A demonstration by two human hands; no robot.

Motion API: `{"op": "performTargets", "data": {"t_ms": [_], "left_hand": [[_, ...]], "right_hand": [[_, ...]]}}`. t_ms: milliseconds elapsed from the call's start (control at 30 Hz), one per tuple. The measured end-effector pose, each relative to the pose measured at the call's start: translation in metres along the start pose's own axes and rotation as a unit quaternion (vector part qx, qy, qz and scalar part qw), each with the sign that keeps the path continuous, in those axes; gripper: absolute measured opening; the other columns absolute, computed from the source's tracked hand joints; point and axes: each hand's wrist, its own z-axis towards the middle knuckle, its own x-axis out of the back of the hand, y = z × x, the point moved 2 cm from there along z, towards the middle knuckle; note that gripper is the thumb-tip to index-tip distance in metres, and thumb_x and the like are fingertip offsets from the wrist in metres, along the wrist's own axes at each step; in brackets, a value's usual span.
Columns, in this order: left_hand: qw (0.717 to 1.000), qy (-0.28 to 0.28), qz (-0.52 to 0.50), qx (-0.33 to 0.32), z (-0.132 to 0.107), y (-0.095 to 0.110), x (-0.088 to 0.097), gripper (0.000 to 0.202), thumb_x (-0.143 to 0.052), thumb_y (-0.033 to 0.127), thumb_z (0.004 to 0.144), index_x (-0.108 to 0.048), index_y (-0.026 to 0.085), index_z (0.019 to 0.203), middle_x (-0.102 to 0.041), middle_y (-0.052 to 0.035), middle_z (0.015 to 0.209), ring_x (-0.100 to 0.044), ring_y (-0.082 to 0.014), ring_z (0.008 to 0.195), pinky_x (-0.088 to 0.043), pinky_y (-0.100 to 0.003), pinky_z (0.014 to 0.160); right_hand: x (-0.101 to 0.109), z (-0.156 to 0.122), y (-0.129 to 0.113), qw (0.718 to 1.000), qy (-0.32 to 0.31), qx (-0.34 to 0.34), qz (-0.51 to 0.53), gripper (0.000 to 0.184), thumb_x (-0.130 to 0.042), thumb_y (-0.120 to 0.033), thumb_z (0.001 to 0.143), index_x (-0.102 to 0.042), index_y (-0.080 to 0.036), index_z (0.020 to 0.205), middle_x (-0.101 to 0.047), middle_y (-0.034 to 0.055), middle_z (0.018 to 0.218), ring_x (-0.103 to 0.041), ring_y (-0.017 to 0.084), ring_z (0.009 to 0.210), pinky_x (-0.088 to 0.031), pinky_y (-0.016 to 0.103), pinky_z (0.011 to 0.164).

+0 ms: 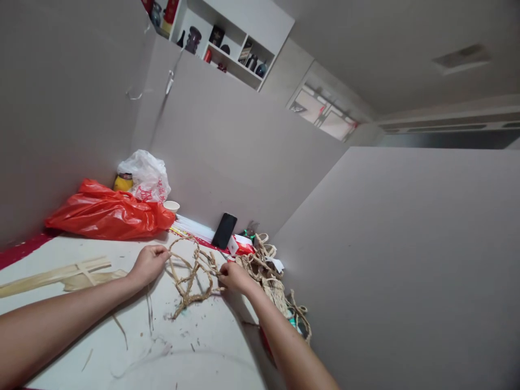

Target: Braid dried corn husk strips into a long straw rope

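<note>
A loose net of twisted straw rope (190, 276) lies on the white table (195, 346) between my hands. My left hand (149, 264) is closed on the rope's left loop, fingers pinched around a strand. My right hand (233, 276) is closed on a strand at the rope's right side. Just right of that hand sits a pile of more woven straw rope (266, 271) at the table's edge against the wall.
Flat straw strips (57, 273) lie at the left. A red plastic bag (108, 214), a white bag (145, 174), a yellow jar (122, 182) and a paper cup (171, 206) sit at the back. A black phone (225, 231) leans on the wall. Shelves (227, 43) hang above.
</note>
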Motion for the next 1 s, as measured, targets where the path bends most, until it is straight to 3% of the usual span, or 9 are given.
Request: {"op": "performTargets", "data": {"t_ms": [67, 167, 333, 467, 600, 833, 1000], "left_hand": [[1.000, 0.008, -0.003, 0.014, 0.001, -0.001, 0.001, 0.027, -0.053, 0.042, 0.063, -0.061, 0.016, 0.057, -0.057, 0.0004, 0.057, -0.051, -0.0171, 0.062, -0.035, -0.026, 0.063], [0.999, 0.018, -0.009, 0.039, 0.002, -0.003, 0.002, 0.027, -0.053, 0.041, 0.062, -0.060, 0.016, 0.056, -0.056, 0.0005, 0.055, -0.051, -0.0170, 0.061, -0.035, -0.026, 0.062], [0.999, 0.023, 0.009, 0.045, 0.005, -0.006, 0.004, 0.027, -0.053, 0.042, 0.059, -0.059, 0.016, 0.053, -0.056, 0.0000, 0.054, -0.051, -0.0183, 0.062, -0.034, -0.025, 0.061], [0.998, 0.018, 0.022, 0.054, 0.008, -0.011, 0.007, 0.029, -0.050, 0.043, 0.060, -0.061, 0.016, 0.054, -0.060, -0.0012, 0.056, -0.055, -0.0210, 0.066, -0.036, -0.025, 0.062], [0.996, 0.023, 0.049, 0.073, 0.009, -0.009, 0.011, 0.028, -0.047, 0.039, 0.062, -0.062, 0.017, 0.056, -0.062, -0.0007, 0.057, -0.056, -0.0223, 0.068, -0.036, -0.025, 0.062], [0.991, 0.018, 0.081, 0.101, 0.008, -0.005, 0.014, 0.028, -0.044, 0.038, 0.064, -0.062, 0.016, 0.059, -0.062, 0.0001, 0.055, -0.056, -0.0224, 0.067, -0.035, -0.024, 0.060], [0.990, 0.026, 0.087, 0.111, 0.011, -0.009, 0.016, 0.029, -0.048, 0.042, 0.062, -0.063, 0.017, 0.059, -0.063, 0.0013, 0.056, -0.057, -0.0232, 0.069, -0.036, -0.024, 0.061]], "right_hand": [[0.018, 0.003, 0.007, 0.999, 0.025, 0.011, 0.031, 0.011, -0.064, -0.025, 0.072, -0.062, -0.014, 0.069, -0.061, 0.0002, 0.064, -0.055, 0.013, 0.060, -0.043, 0.027, 0.060], [0.064, -0.001, 0.024, 0.991, 0.096, 0.020, 0.096, 0.013, -0.061, -0.026, 0.069, -0.059, -0.015, 0.063, -0.057, -0.0016, 0.056, -0.050, 0.012, 0.055, -0.038, 0.024, 0.054], [0.145, -0.031, 0.047, 0.949, 0.239, 0.019, 0.207, 0.024, -0.059, -0.040, 0.066, -0.059, -0.016, 0.070, -0.059, -0.0007, 0.057, -0.048, 0.012, 0.048, -0.036, 0.022, 0.047], [0.193, -0.057, 0.060, 0.885, 0.369, -0.003, 0.282, 0.034, -0.063, -0.048, 0.060, -0.053, -0.017, 0.071, -0.062, 0.0021, 0.056, -0.040, 0.008, 0.036, -0.029, 0.020, 0.035], [0.235, -0.078, 0.069, 0.812, 0.473, -0.019, 0.340, 0.039, -0.068, -0.049, 0.054, -0.050, -0.017, 0.068, -0.060, -0.0007, 0.053, -0.036, 0.006, 0.031, -0.027, 0.018, 0.030], [0.319, -0.118, 0.055, 0.703, 0.610, -0.016, 0.366, 0.020, -0.063, -0.027, 0.069, -0.045, -0.018, 0.070, -0.057, -0.0042, 0.056, -0.040, 0.004, 0.034, -0.030, 0.015, 0.032], [0.362, -0.137, 0.035, 0.646, 0.686, 0.007, 0.335, 0.012, -0.048, -0.015, 0.079, -0.039, -0.020, 0.072, -0.056, -0.0037, 0.060, -0.039, 0.005, 0.035, -0.031, 0.017, 0.035]]}}
